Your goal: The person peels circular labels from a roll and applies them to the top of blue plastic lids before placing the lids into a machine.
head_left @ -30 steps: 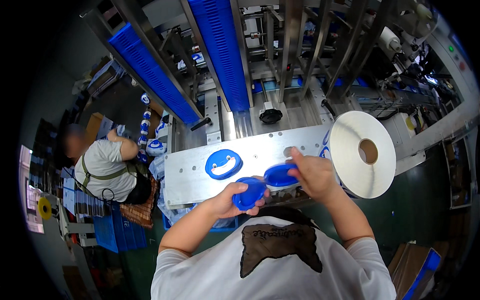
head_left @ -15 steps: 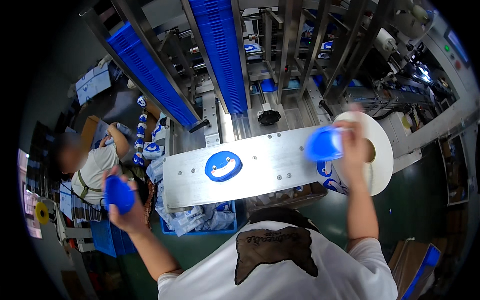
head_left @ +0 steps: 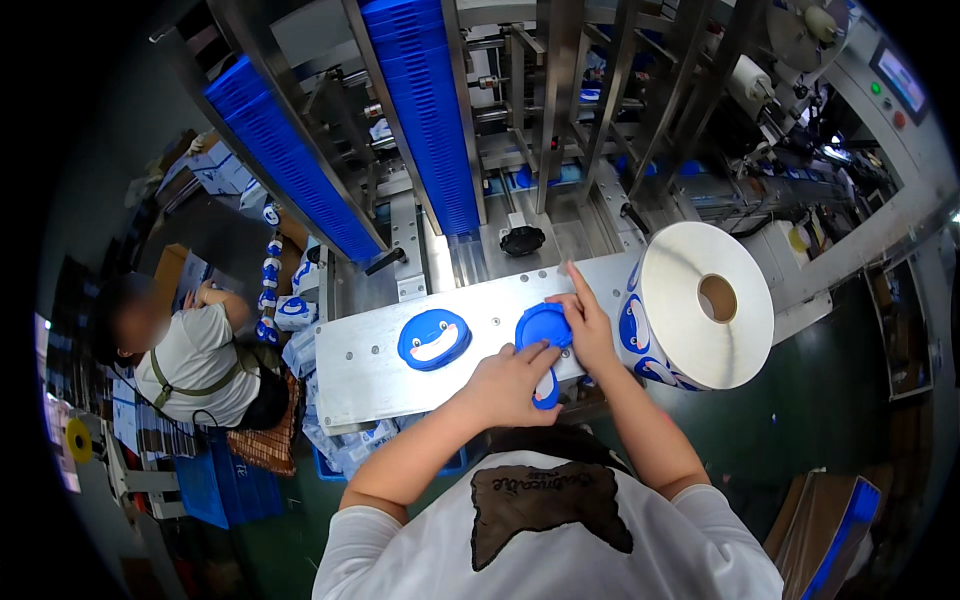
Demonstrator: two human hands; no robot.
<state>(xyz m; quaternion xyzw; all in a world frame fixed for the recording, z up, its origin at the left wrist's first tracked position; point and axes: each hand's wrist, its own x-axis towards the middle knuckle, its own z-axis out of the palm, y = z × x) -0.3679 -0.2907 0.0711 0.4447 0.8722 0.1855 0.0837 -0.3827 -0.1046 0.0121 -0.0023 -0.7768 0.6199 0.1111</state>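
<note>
My right hand (head_left: 588, 330), fingers spread, presses the round blue plastic lid (head_left: 541, 326) on the steel plate (head_left: 372, 372); my left hand (head_left: 510, 385) loosely pinches its edge.

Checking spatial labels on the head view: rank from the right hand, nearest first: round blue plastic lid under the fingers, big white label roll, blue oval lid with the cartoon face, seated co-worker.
1. Round blue plastic lid: under the right hand's fingers, on the metal plate.
2. Big white label roll: just to its right.
3. Blue oval lid with the cartoon face: left along the plate.
4. Seated co-worker: far left, below the plate.
</note>
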